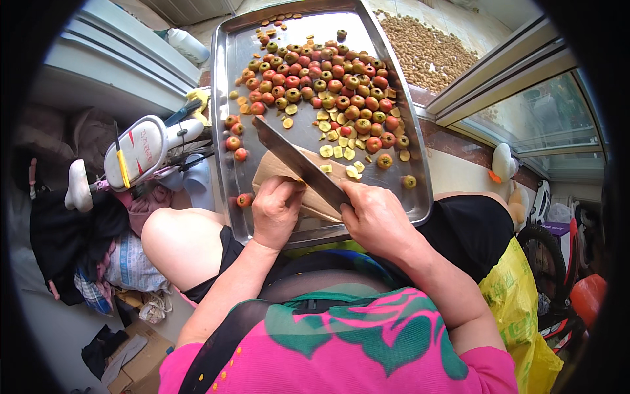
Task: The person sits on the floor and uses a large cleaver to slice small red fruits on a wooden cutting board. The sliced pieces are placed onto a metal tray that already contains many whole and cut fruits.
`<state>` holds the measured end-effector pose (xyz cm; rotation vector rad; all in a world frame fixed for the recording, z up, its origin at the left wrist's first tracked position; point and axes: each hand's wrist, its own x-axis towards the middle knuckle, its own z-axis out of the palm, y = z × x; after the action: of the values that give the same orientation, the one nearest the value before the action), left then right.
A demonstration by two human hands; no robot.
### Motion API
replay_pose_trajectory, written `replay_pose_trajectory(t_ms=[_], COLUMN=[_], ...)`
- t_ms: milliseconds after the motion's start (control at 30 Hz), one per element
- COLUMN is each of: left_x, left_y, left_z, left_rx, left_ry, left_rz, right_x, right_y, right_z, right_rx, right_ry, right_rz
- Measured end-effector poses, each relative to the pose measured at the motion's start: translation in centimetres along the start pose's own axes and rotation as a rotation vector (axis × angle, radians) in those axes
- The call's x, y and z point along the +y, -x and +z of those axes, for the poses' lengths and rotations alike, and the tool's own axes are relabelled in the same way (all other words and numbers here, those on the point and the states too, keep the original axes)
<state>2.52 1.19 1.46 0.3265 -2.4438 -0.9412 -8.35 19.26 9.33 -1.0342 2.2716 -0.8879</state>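
Observation:
My right hand [379,216] grips the handle end of a long, broad-bladed kitchen knife [295,160]. Its dark blade slants up and leftward over a brown cardboard piece [270,165] that lies in a large metal tray [231,172]. Beside the blade, my left hand [276,209] has its fingertips pinched together over the cardboard. A bit of fruit [300,182] shows at those fingertips, mostly hidden by them. Many small red and green hawthorn-like fruits [334,86] fill the far part of the tray. Pale yellow cut slices [326,151] lie just beyond the cardboard.
The tray rests across my lap. A few loose fruits [244,199] sit along its left side. At left stands a child's bicycle seat [140,152]; at right are a glass sliding door [546,113] and a yellow plastic bag [512,295]. Brown nut-like pieces [423,49] cover the floor beyond.

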Motion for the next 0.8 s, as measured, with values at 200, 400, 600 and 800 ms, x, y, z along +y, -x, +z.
replay_pose_trajectory(t_ms=[200,400,600,800], left_x=[-0.26,-0.24,0.03,-0.12], left_y=[0.14,-0.12,-0.14,-0.38], left_z=[0.09,0.07,0.41,0.51], left_rx=[-0.02,-0.005,-0.003,-0.017], left_ry=[0.027,0.007,0.098,0.076], left_rz=[-0.037,0.009,-0.124,-0.102], right_x=[0.12,0.05,-0.16,-0.53], right_y=[-0.14,0.03,0.18,0.41], right_z=[-0.19,-0.49,-0.01,-0.38], right_rx=[-0.015,-0.02,0.024,-0.004], right_ry=[-0.014,-0.004,0.108,0.132], right_rz=[0.008,0.006,-0.069,-0.072])
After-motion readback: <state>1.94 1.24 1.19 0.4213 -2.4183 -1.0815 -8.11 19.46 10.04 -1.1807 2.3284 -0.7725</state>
